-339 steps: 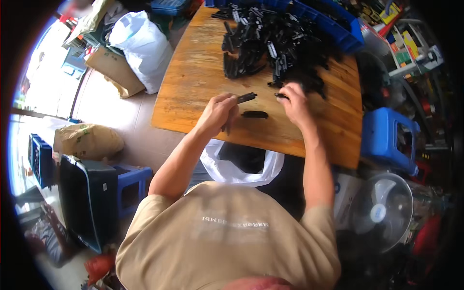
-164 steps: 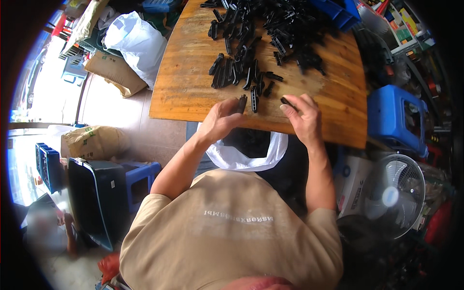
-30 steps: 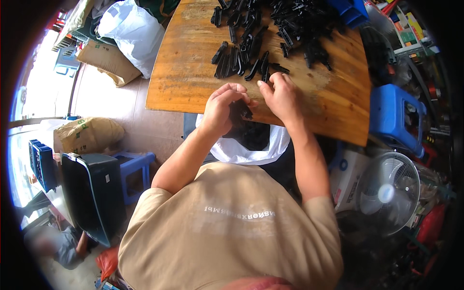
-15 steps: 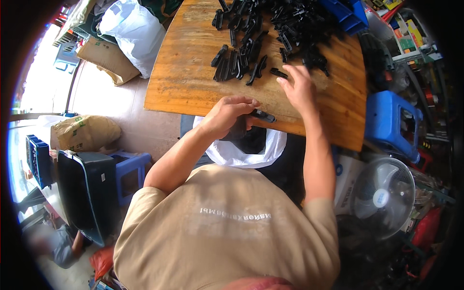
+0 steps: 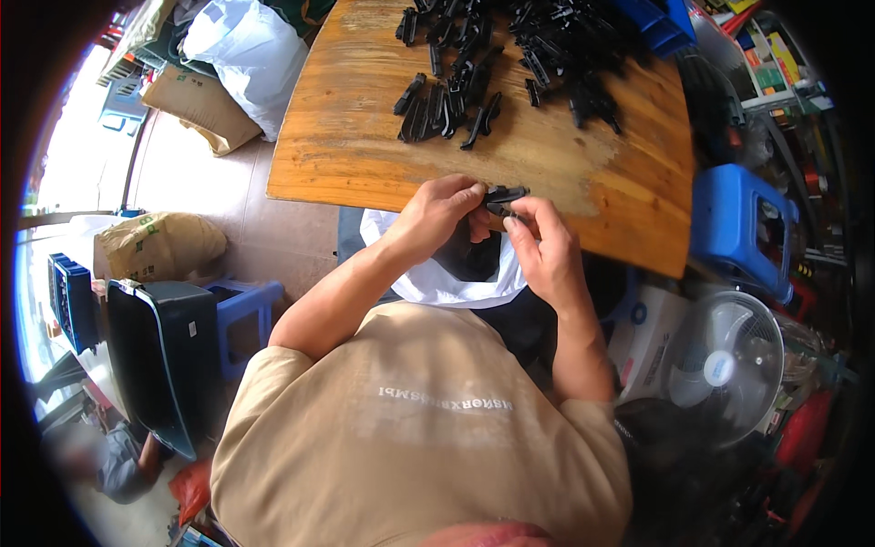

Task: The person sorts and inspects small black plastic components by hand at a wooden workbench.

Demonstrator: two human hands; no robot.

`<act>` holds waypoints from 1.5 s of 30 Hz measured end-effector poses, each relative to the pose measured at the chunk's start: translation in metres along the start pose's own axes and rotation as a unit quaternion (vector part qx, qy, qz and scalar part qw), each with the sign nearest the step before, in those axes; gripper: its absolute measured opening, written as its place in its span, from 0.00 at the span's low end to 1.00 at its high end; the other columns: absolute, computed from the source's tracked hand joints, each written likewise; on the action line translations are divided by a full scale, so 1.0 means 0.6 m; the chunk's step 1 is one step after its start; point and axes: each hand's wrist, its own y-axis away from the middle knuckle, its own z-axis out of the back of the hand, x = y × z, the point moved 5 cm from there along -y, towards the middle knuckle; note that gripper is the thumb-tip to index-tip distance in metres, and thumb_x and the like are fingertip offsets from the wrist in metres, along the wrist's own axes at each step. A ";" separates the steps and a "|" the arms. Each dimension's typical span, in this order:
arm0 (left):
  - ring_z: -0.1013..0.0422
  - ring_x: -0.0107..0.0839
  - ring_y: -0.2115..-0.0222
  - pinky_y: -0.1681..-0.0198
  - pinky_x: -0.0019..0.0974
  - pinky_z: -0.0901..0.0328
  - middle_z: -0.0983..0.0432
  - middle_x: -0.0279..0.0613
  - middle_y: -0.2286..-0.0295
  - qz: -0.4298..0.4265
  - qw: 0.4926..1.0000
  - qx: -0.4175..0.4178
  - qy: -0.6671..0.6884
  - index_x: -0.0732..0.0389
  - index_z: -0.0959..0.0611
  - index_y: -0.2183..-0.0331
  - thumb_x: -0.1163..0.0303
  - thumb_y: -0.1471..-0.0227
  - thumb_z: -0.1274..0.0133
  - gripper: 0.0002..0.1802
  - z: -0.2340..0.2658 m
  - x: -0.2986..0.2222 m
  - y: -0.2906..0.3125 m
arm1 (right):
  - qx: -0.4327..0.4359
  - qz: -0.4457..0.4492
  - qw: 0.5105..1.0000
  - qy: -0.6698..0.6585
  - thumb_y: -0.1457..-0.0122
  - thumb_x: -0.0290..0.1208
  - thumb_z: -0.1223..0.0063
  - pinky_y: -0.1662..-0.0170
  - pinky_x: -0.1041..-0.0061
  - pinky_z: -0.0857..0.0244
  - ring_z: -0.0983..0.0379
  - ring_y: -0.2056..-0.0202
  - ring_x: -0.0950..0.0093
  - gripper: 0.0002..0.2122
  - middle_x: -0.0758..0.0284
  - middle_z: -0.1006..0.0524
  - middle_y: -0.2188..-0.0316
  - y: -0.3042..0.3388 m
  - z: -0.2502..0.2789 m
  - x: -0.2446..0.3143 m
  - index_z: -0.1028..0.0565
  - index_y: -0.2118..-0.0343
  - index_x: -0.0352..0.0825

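My left hand [image 5: 434, 217] is closed on a slim black plastic part [image 5: 507, 194] at the table's near edge. My right hand [image 5: 549, 253] meets it there, thumb and forefinger pinched on a small black piece [image 5: 498, 210] against the underside of the held part. How the two pieces fit together is too small to make out. Directly below my hands hangs an open white bag [image 5: 428, 284] with a dark inside. Similar slim black parts [image 5: 427, 115] lie in a loose group farther up the wooden table [image 5: 346, 155].
A larger heap of black parts [image 5: 570, 55] covers the far right of the table beside a blue crate [image 5: 661, 27]. To the right stand a blue stool [image 5: 743, 232] and a fan [image 5: 725, 369]. A dark bin [image 5: 150, 365] and another person [image 5: 128, 465] are at left.
My right hand has come back from the table toward my left hand, bringing a small black piece that lay there. My left hand has stayed nearly in place, holding its part.
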 end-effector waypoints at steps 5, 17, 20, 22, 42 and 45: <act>0.26 0.29 0.70 0.63 0.30 0.30 0.24 0.41 0.70 0.044 0.998 0.022 0.031 0.67 0.24 0.60 0.70 0.40 0.53 0.11 -0.011 0.012 0.021 | 0.027 -0.022 0.999 -0.016 0.42 0.21 0.46 0.70 0.72 0.33 0.26 0.73 0.68 0.06 0.59 0.24 0.72 0.008 0.013 -0.012 0.27 0.62 0.31; 0.27 0.41 0.69 0.65 0.37 0.34 0.26 0.47 0.67 -0.321 0.872 0.042 -0.367 0.65 0.26 0.52 0.66 0.42 0.46 0.18 -0.039 -0.031 0.063 | 0.008 0.035 0.998 -0.055 0.44 0.25 0.39 0.71 0.75 0.30 0.24 0.75 0.73 0.10 0.63 0.22 0.75 0.022 0.000 -0.020 0.29 0.62 0.32; 0.27 0.54 0.69 0.67 0.46 0.32 0.24 0.53 0.69 -0.293 0.878 0.033 -0.376 0.65 0.24 0.59 0.67 0.47 0.42 0.16 -0.033 -0.028 0.065 | 0.023 0.037 0.997 -0.065 0.44 0.28 0.38 0.67 0.73 0.29 0.23 0.71 0.71 0.15 0.60 0.22 0.70 0.015 0.003 -0.013 0.30 0.58 0.32; 0.27 0.54 0.70 0.68 0.46 0.32 0.24 0.52 0.70 -0.319 0.867 0.041 -0.380 0.65 0.24 0.60 0.67 0.47 0.42 0.15 -0.034 -0.031 0.071 | 0.039 0.052 0.995 -0.070 0.44 0.30 0.37 0.65 0.72 0.29 0.22 0.68 0.70 0.17 0.59 0.22 0.67 0.008 0.008 0.004 0.31 0.55 0.32; 0.30 0.36 0.50 0.46 0.38 0.36 0.24 0.46 0.55 -0.235 0.969 0.005 0.070 0.67 0.27 0.50 0.73 0.40 0.51 0.17 0.032 -0.002 0.050 | 0.192 0.032 0.976 -0.100 0.42 0.33 0.41 0.66 0.69 0.31 0.23 0.68 0.65 0.12 0.59 0.23 0.69 -0.055 -0.048 0.007 0.25 0.59 0.32; 0.26 0.31 0.65 0.59 0.31 0.31 0.24 0.41 0.69 -0.120 0.977 -0.053 0.166 0.68 0.27 0.54 0.76 0.45 0.54 0.15 0.073 0.009 0.021 | 0.014 0.136 0.986 0.095 0.43 0.25 0.45 0.64 0.66 0.30 0.25 0.67 0.60 0.12 0.60 0.26 0.66 -0.114 -0.046 -0.007 0.26 0.56 0.34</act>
